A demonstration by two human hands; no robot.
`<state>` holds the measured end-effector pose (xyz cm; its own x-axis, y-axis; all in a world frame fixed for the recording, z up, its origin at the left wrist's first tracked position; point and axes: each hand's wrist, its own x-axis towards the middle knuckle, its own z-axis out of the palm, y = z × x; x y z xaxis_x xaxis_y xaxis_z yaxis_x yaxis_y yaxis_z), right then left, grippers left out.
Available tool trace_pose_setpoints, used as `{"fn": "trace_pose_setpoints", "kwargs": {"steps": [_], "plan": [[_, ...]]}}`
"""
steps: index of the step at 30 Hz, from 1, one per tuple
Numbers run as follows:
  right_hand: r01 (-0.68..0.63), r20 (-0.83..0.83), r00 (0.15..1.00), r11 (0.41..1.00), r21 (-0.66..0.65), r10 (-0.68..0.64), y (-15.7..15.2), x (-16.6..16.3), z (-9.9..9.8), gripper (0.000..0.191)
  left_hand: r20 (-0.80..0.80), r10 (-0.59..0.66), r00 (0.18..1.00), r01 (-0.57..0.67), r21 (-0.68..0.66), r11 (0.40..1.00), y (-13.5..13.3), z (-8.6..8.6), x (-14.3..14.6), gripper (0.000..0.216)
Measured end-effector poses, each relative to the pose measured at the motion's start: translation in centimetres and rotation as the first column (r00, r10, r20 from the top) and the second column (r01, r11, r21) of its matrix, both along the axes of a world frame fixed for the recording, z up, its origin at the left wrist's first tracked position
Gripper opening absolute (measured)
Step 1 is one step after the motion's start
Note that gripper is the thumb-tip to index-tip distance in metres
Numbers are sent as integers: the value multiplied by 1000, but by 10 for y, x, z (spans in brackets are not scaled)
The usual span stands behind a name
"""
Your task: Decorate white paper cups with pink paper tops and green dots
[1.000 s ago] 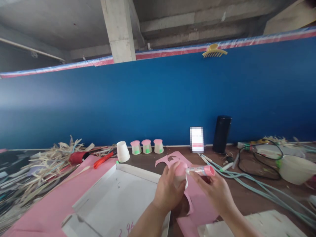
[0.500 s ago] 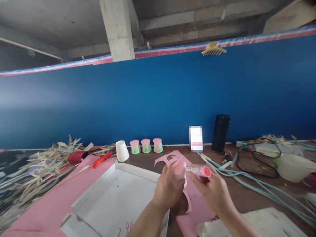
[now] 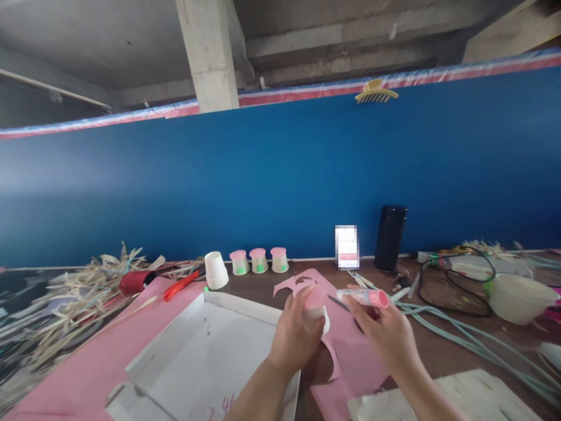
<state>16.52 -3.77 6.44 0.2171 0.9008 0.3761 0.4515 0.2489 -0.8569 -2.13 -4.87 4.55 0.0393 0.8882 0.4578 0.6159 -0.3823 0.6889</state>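
My left hand (image 3: 294, 327) is wrapped round a small white paper cup (image 3: 323, 321) that has a pink paper piece (image 3: 314, 297) on its end. Just to the right, my right hand (image 3: 385, 327) grips what looks like a glue stick (image 3: 357, 296), pale with a pink end, held level and apart from the cup. Pink paper (image 3: 350, 351) with curved cut-outs lies beneath both hands. On it, a thin dark blade (image 3: 338, 302) shows partly, the rest hidden by my right hand.
Pink-topped cups (image 3: 258, 261) stand in a row at the back beside a plain white cup (image 3: 216, 270). A white box lid (image 3: 193, 351) lies front left. At the back right are a black cylinder (image 3: 391, 237), pale blue cords (image 3: 456, 333) and a tub (image 3: 521, 298).
The glue stick has moved right, away from the pink end of the cup, with my right hand. A dark blade on the paper now shows. My left hand still holds the cup.
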Motion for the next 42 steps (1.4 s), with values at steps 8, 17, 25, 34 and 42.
{"fn": "trace_pose_setpoints", "kwargs": {"steps": [8,17,25,34,42], "plan": [[-50,-838,515,970,-239,-180,34,39,-5,32,33,-84,996,83,35,996,-1,-3,-5,56],[-395,-829,545,910,-124,124,28,26,-15,30,-16,-101,995,101,64,993,0,-7,-5,56],[-455,-452,805,889,-55,384,9,10,-8,46,-108,-26,994,36,97,995,3,-10,-4,57],[-415,-242,890,906,-77,387,5,2,-6,45,-118,10,993,9,163,987,4,-11,-4,58],[-321,-7,947,946,-30,321,1,-3,-7,31,-78,-51,996,63,155,986,1,-8,-3,60]]}}
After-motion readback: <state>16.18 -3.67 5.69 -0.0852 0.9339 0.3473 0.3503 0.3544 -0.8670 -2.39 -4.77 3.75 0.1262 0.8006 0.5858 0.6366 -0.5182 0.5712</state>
